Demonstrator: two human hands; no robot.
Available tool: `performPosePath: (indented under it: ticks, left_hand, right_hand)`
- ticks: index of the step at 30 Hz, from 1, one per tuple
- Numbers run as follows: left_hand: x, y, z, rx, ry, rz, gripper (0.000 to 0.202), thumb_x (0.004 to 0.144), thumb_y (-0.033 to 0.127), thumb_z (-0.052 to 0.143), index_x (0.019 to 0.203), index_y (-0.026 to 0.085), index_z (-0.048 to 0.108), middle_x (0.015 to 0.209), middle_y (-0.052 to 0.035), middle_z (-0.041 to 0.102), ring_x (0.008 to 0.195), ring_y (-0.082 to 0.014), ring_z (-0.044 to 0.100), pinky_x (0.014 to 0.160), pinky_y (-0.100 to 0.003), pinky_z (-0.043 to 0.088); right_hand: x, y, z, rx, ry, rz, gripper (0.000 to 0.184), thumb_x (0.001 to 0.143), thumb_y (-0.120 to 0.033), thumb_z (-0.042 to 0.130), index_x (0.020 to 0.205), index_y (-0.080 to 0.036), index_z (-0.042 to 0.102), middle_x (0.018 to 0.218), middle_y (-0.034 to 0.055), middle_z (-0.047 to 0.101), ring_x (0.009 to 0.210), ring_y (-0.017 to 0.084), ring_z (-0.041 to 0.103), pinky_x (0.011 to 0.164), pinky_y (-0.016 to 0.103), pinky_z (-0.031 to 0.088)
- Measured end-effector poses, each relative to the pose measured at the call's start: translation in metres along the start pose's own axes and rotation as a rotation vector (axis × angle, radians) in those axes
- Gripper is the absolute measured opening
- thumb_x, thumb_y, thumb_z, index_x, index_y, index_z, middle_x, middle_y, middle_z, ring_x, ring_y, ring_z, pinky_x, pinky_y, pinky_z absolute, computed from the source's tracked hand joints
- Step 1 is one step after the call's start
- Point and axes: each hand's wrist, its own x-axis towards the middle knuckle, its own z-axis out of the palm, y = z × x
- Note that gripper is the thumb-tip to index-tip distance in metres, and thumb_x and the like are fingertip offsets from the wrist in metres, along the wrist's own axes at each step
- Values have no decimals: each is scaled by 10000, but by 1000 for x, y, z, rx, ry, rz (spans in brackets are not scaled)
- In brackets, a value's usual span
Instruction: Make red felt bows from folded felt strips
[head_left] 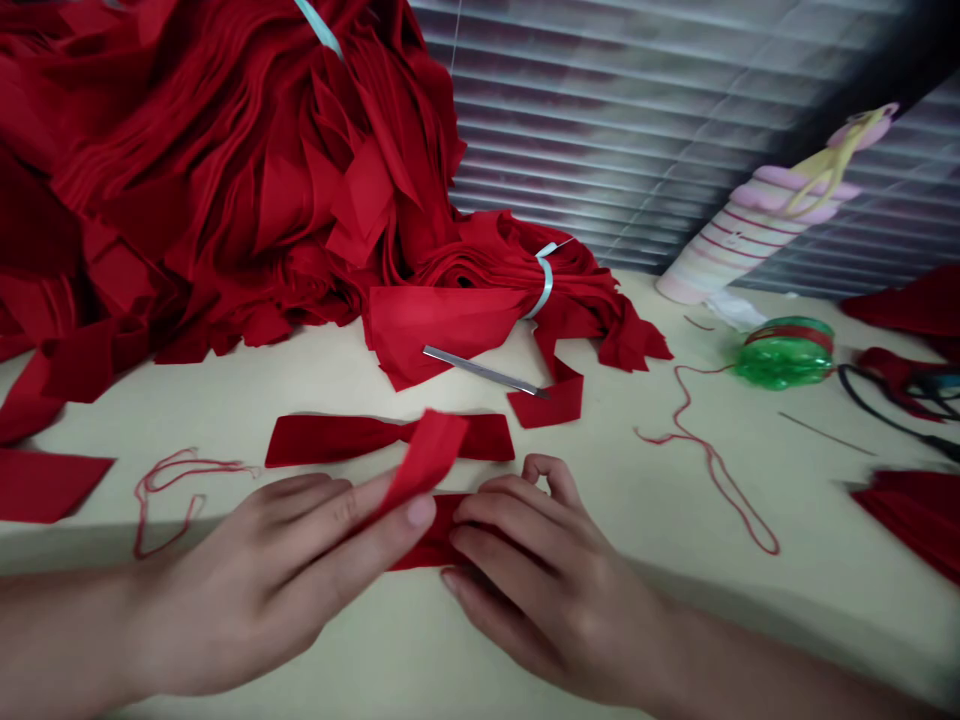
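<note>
My left hand [322, 560] pinches a red fabric strip [429, 455] between thumb and fingers, and one end of it sticks up past the thumb. My right hand [536, 570] has its fingers curled over the right part of red fabric [435, 540] lying low between the hands; whether this is the same piece, I cannot tell. Just behind the hands lies another red strip [322, 440], gathered at its middle. Farther back, metal tweezers [484, 372] rest across red cloth pieces.
A large heap of red fabric [225, 180] fills the back left, beside a tied bundle [480, 255]. Red thread [705, 450] trails from a green spool [784, 355] at right. More thread [165, 480] lies at left. A pastel cylinder [742, 235] stands by the blinds [570, 120].
</note>
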Motion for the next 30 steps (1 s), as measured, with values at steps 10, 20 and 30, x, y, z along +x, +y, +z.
performPosePath:
  ticks: [10,20,30]
  left_hand:
    - [14,-4,-4,-39,-118,105,308,945,194,379,1098,121,636,1083,-35,690,972,-208,569,851,-329,423]
    - [1,-4,5,109,-133,-15,500,833,18,412,1332,14,430,1120,-154,628,1000,-289,526,863,-425,404]
    - [-1,4,-1,13,-91,10,483,795,64,510,1277,89,497,1385,-205,378,1227,-367,392,960,-542,366]
  right_hand:
    - [-1,-1,-1,41,-48,-1,119,870,-149,542,811,-130,644,810,52,645,780,182,562,772,394,332]
    - [-1,0,0,61,-52,0,105,856,-106,544,860,-120,648,861,62,646,791,182,560,795,406,338]
    - [-3,1,0,72,-59,26,103,856,-105,550,861,-125,651,863,59,641,791,176,556,808,406,342]
